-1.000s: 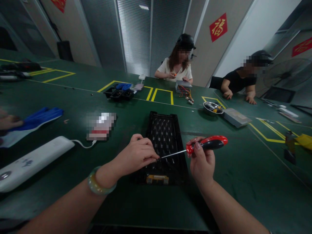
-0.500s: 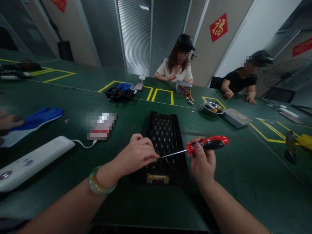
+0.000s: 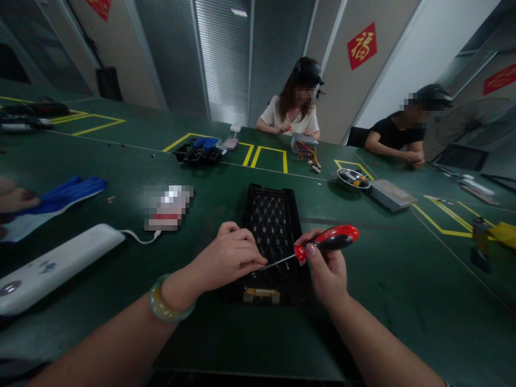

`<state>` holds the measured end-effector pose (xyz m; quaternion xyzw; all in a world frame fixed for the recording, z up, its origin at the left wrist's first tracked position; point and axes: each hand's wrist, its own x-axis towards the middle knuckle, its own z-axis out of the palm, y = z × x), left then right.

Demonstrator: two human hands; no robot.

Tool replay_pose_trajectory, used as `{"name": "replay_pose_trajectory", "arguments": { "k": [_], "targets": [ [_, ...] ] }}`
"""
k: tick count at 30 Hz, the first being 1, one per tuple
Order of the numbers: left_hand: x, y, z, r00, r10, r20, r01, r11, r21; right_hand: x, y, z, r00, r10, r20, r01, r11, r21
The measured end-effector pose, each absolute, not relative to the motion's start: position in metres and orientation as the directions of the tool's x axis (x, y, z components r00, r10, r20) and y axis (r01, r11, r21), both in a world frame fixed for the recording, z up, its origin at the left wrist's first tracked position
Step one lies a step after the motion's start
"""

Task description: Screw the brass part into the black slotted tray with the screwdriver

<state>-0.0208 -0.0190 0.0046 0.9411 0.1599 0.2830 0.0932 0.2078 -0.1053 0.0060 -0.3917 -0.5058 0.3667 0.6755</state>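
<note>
My right hand (image 3: 329,271) grips a red and black screwdriver (image 3: 336,237) by the front of its handle, with the thumb on top. The thin metal shaft slants down to the left. My left hand (image 3: 233,252) is closed in a pinch at the shaft's tip; whatever lies between its fingertips is too small or hidden to make out. Below both hands a black rectangular frame (image 3: 296,215) with a patterned inner surface lies on the table. A yellowish-brown part (image 3: 262,295) with metallic ends sits at its near end.
On the green table (image 3: 387,312), a white power strip (image 3: 60,269) and a charging phone (image 3: 169,209) lie left. Another person's hand (image 3: 18,196) rests by a blue glove (image 3: 72,191). A metal bowl (image 3: 353,179) and grey box (image 3: 391,194) stand right. Two people sit opposite.
My right hand has moved left with the screwdriver, bringing its handle closer to my left hand, which has barely shifted. The person at far right has drawn both hands together.
</note>
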Motion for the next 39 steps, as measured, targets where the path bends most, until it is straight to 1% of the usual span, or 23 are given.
{"name": "replay_pose_trajectory", "arguments": {
  "k": [3,8,12,14,19,24,31,39],
  "targets": [
    [-0.022,-0.018,0.006,0.780,0.401,0.480,0.288,-0.912,0.294,0.208,-0.105,0.006,0.263,0.877,0.401,-0.116,0.441,-0.890],
    [-0.023,-0.016,0.009,0.743,0.490,0.456,0.357,-0.867,0.349,0.215,-0.100,0.013,0.398,0.823,0.406,-0.129,0.488,-0.863],
    [-0.023,-0.016,0.010,0.758,0.491,0.429,0.353,-0.862,0.363,0.219,-0.100,0.018,0.477,0.773,0.418,-0.085,0.514,-0.853],
    [-0.023,-0.016,0.009,0.766,0.483,0.424,0.346,-0.866,0.362,0.221,-0.100,0.018,0.492,0.768,0.411,-0.060,0.501,-0.863],
    [-0.023,-0.014,0.010,0.776,0.479,0.411,0.348,-0.868,0.355,0.225,-0.099,0.017,0.496,0.802,0.334,-0.026,0.399,-0.917],
    [-0.023,-0.012,0.007,0.775,0.465,0.427,0.343,-0.878,0.333,0.223,-0.099,0.015,0.460,0.839,0.291,-0.044,0.349,-0.936],
    [-0.024,-0.011,0.004,0.774,0.460,0.436,0.336,-0.881,0.333,0.221,-0.100,0.008,0.395,0.858,0.328,-0.004,0.359,-0.933],
    [-0.024,-0.011,0.004,0.783,0.456,0.422,0.335,-0.882,0.332,0.220,-0.101,0.010,0.393,0.856,0.337,-0.002,0.367,-0.930]
  ]
}}
